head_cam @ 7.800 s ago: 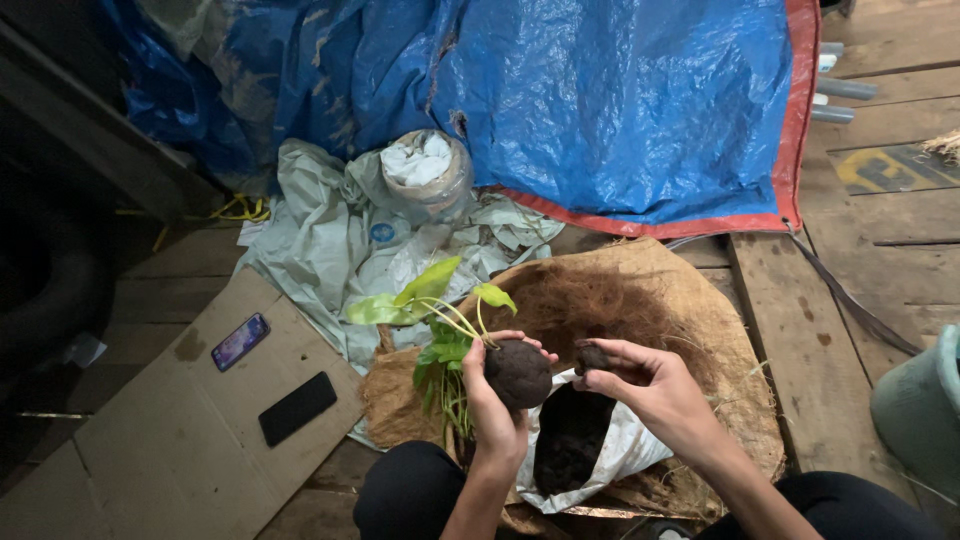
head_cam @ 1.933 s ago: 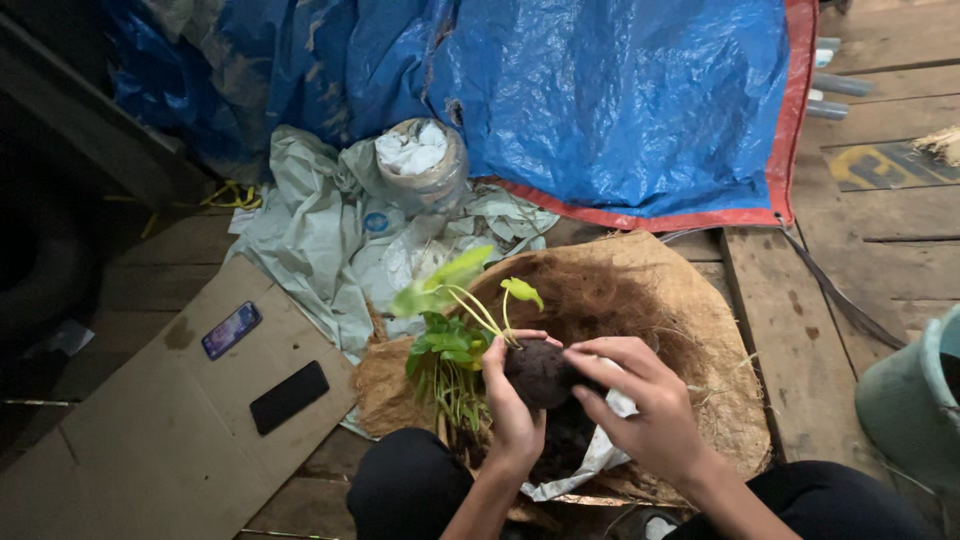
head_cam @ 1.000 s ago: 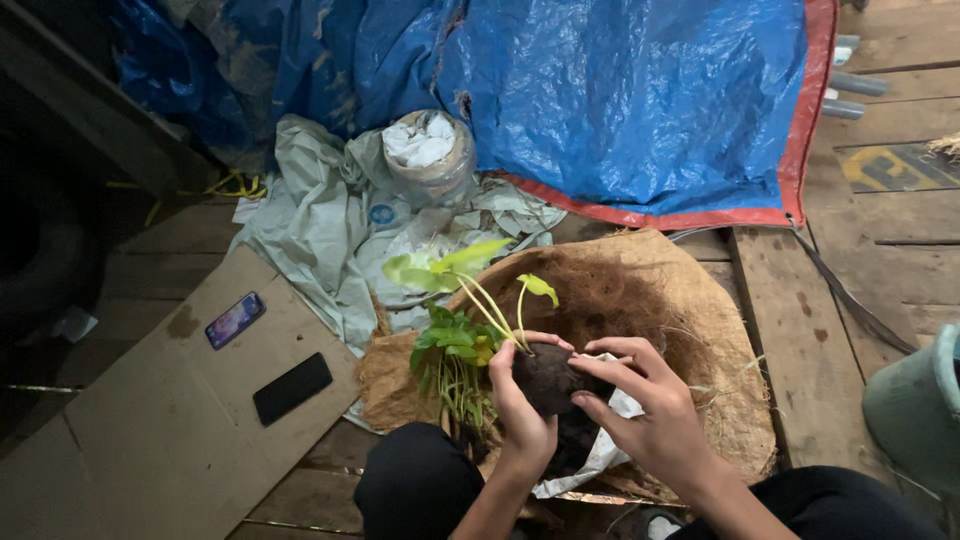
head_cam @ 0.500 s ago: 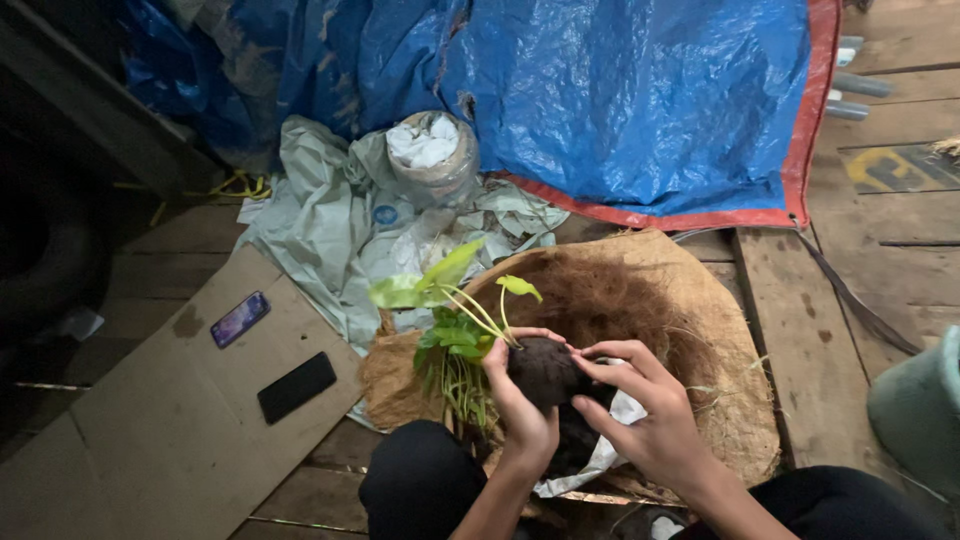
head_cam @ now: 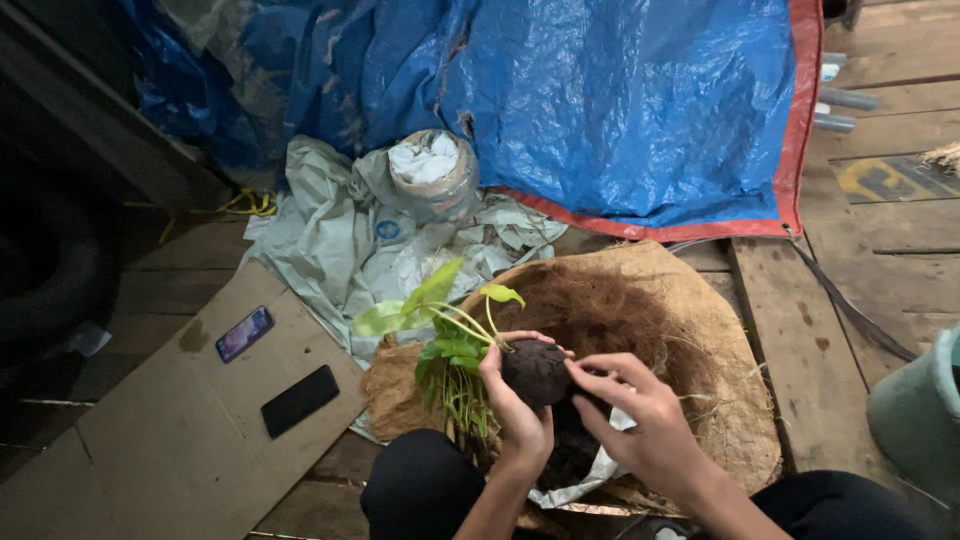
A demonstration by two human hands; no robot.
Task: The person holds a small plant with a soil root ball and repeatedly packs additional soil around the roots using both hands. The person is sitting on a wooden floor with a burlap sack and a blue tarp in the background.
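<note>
The soil ball (head_cam: 537, 372) is the landmark here: a dark, round lump with a small plant (head_cam: 440, 320) growing out of its left side, held up over the coir sheet (head_cam: 690, 330).

Biggest risk, as I judge it: the ball breaks apart. It looks like loose, damp soil pressed into shape, and a hard squeeze or an uneven push from the fingers could crack it and drop crumbs onto the sheet below. Next: the plant stems leave the ball at a low angle toward the left, and a twist of the ball against them could snap or pull them out. Smaller: the ball could slip off the palm and fall into the white bag (head_cam: 590, 470) of dark soil just below it. Least: the two phones (head_cam: 270, 365) on the cardboard (head_cam: 150, 450), well to the left of the ball, could catch stray soil.

The left hand (head_cam: 515, 415) cups the ball from below and from the left, fingers curled up round it, gripping it. The right hand (head_cam: 640, 420) sits just right of the ball, fingers bent, the tips touching its right face, pressing rather than clasping. So the ball lies between the two hands, resting mostly in the left one.
</note>
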